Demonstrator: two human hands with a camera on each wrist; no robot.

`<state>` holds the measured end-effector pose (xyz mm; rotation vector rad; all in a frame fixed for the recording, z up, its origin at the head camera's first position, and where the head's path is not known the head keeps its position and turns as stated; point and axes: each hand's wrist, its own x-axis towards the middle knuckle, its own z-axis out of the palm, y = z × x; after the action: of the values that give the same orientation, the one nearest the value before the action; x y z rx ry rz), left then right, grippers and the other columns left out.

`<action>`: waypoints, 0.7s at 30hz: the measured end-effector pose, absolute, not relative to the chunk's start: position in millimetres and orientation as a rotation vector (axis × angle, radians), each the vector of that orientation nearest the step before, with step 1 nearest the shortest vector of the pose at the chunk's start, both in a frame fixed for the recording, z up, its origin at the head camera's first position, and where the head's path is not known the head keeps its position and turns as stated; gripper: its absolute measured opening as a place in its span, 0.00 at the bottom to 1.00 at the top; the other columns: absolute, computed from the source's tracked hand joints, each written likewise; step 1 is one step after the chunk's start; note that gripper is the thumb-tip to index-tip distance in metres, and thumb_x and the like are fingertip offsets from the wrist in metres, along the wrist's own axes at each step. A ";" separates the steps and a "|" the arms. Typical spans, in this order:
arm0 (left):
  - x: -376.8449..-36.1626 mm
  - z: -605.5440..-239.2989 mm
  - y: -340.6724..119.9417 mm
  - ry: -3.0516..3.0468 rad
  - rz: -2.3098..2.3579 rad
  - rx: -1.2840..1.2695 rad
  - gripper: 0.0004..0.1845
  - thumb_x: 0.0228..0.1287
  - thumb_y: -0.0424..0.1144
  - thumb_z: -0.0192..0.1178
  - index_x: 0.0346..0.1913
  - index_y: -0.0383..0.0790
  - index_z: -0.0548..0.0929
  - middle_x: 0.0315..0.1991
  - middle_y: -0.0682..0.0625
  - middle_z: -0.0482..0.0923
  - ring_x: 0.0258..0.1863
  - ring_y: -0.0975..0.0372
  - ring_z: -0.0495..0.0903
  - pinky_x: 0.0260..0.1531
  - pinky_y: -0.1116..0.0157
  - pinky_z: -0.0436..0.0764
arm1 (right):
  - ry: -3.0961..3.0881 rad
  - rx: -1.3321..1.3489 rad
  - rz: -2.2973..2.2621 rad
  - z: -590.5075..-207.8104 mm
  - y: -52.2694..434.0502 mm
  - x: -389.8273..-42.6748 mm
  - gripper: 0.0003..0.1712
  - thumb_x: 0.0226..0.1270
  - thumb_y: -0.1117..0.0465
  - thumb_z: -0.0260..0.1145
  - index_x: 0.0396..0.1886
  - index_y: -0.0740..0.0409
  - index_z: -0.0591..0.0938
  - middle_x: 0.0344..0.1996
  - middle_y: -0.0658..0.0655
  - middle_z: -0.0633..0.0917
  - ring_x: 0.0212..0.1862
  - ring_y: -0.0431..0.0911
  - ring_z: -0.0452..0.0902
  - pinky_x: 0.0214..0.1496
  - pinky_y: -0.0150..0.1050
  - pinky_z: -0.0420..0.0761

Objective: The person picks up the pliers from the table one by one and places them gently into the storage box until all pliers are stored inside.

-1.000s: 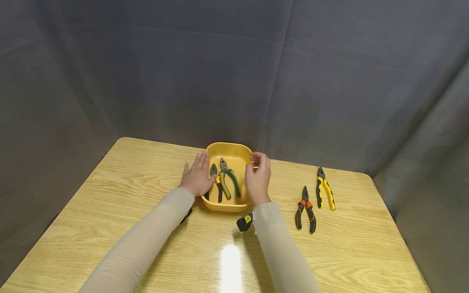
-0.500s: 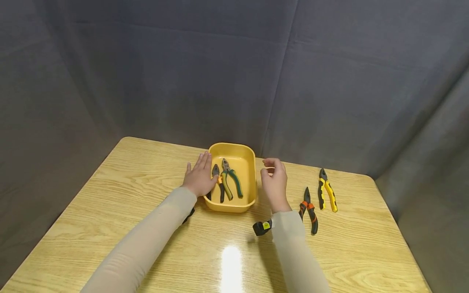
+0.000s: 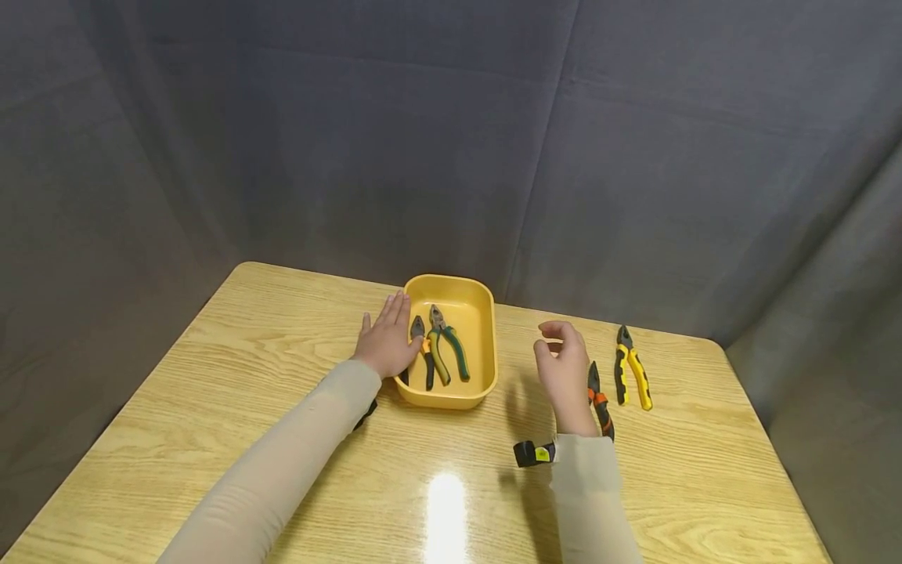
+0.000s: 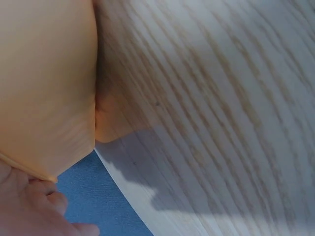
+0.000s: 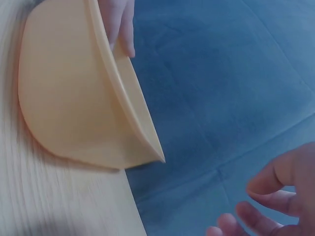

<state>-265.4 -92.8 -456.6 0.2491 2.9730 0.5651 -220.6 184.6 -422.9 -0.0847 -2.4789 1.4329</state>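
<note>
A yellow plastic tub [image 3: 477, 337] stands near the table's far edge. My left hand [image 3: 385, 342] lies with straight fingers on its left rim. Inside, pliers with green-and-yellow handles [image 3: 458, 356] lie beside pliers with black-and-orange handles [image 3: 429, 368]; a further dark handle shows by the left wall, partly hidden by the hand. Between tub and loose pliers, my right hand [image 3: 566, 376] hovers over the table, fingers loosely bent around nothing. It partly covers needle-nose pliers with orange-and-black handles [image 3: 602, 407]. Just right of these lie pliers with yellow-and-black handles [image 3: 640, 377].
The wooden table [image 3: 282, 329] ends just behind the tub, where a grey curtain [image 3: 380, 157] hangs. More curtain hangs at both sides. A black wrist camera [image 3: 525, 453] juts leftward from the right wrist, low over the table.
My right hand has moved from the tub's right rim rightward and a little nearer, toward the loose pliers. The left hand stays on the tub; the view has shifted slightly.
</note>
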 end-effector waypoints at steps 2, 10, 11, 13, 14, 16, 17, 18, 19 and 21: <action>-265.6 -457.0 -92.6 2.973 0.565 0.247 0.42 0.80 0.54 0.46 0.82 0.37 0.40 0.83 0.44 0.36 0.81 0.53 0.35 0.76 0.41 0.40 | -2.494 -0.094 1.432 -423.1 188.7 -216.7 0.16 0.71 0.69 0.55 0.56 0.67 0.78 0.54 0.67 0.76 0.54 0.63 0.75 0.56 0.55 0.76; -266.9 -460.6 -92.9 2.974 0.572 0.249 0.42 0.80 0.54 0.46 0.82 0.38 0.40 0.83 0.45 0.35 0.81 0.53 0.35 0.76 0.41 0.39 | -2.555 -0.113 1.395 -426.3 202.9 -203.1 0.16 0.74 0.67 0.55 0.58 0.67 0.77 0.56 0.68 0.76 0.55 0.63 0.74 0.58 0.56 0.75; -266.9 -460.8 -93.2 2.973 0.571 0.249 0.42 0.79 0.54 0.46 0.82 0.38 0.40 0.83 0.45 0.35 0.81 0.53 0.35 0.76 0.40 0.39 | -2.559 -0.115 1.392 -426.9 204.0 -202.2 0.16 0.74 0.67 0.55 0.58 0.67 0.77 0.56 0.68 0.76 0.56 0.63 0.74 0.58 0.56 0.75; -267.0 -460.3 -93.6 2.972 0.567 0.245 0.42 0.80 0.54 0.46 0.82 0.38 0.39 0.83 0.45 0.35 0.81 0.54 0.35 0.76 0.41 0.39 | -2.576 -0.121 1.392 -427.4 206.0 -200.1 0.17 0.75 0.66 0.54 0.59 0.66 0.76 0.57 0.68 0.76 0.56 0.63 0.74 0.59 0.56 0.75; -267.0 -460.1 -93.7 2.973 0.563 0.243 0.42 0.80 0.54 0.46 0.82 0.38 0.39 0.83 0.45 0.35 0.81 0.54 0.35 0.76 0.41 0.39 | -2.581 -0.119 1.388 -427.6 206.9 -199.6 0.17 0.75 0.66 0.54 0.59 0.67 0.76 0.57 0.68 0.76 0.57 0.63 0.74 0.59 0.56 0.75; -266.5 -459.4 -93.9 2.976 0.563 0.242 0.42 0.79 0.54 0.47 0.82 0.38 0.40 0.83 0.45 0.36 0.81 0.54 0.35 0.76 0.40 0.39 | -2.591 -0.125 1.373 -427.3 208.4 -198.0 0.17 0.75 0.66 0.54 0.59 0.67 0.76 0.57 0.68 0.76 0.57 0.64 0.74 0.60 0.57 0.75; -266.5 -459.3 -93.8 2.976 0.560 0.241 0.43 0.79 0.55 0.47 0.82 0.38 0.40 0.83 0.45 0.36 0.81 0.54 0.35 0.76 0.40 0.39 | -2.592 -0.129 1.362 -427.3 209.4 -197.2 0.17 0.75 0.66 0.54 0.60 0.67 0.76 0.57 0.69 0.76 0.57 0.64 0.74 0.60 0.57 0.75; -266.7 -459.4 -93.7 2.976 0.551 0.240 0.43 0.79 0.55 0.46 0.82 0.39 0.40 0.83 0.45 0.35 0.81 0.54 0.35 0.76 0.41 0.39 | -2.594 -0.139 1.353 -427.2 210.4 -196.2 0.17 0.75 0.66 0.55 0.60 0.67 0.76 0.57 0.69 0.76 0.57 0.64 0.74 0.59 0.57 0.75; -266.8 -459.5 -93.4 2.976 0.548 0.238 0.43 0.79 0.55 0.46 0.82 0.39 0.40 0.83 0.45 0.35 0.81 0.54 0.35 0.76 0.41 0.39 | -2.591 -0.146 1.343 -427.1 211.4 -195.1 0.17 0.75 0.66 0.55 0.59 0.67 0.77 0.56 0.69 0.77 0.56 0.65 0.75 0.59 0.58 0.75; -267.2 -459.6 -93.1 2.975 0.543 0.239 0.43 0.79 0.55 0.46 0.82 0.39 0.39 0.83 0.45 0.35 0.81 0.54 0.35 0.76 0.40 0.39 | -2.587 -0.163 1.329 -426.7 213.4 -192.4 0.17 0.75 0.66 0.55 0.59 0.68 0.77 0.56 0.70 0.77 0.56 0.65 0.75 0.58 0.58 0.75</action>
<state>-267.2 -93.1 -459.6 0.2395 2.9754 0.5426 -192.4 213.4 -426.7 -0.1633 -2.5867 1.3290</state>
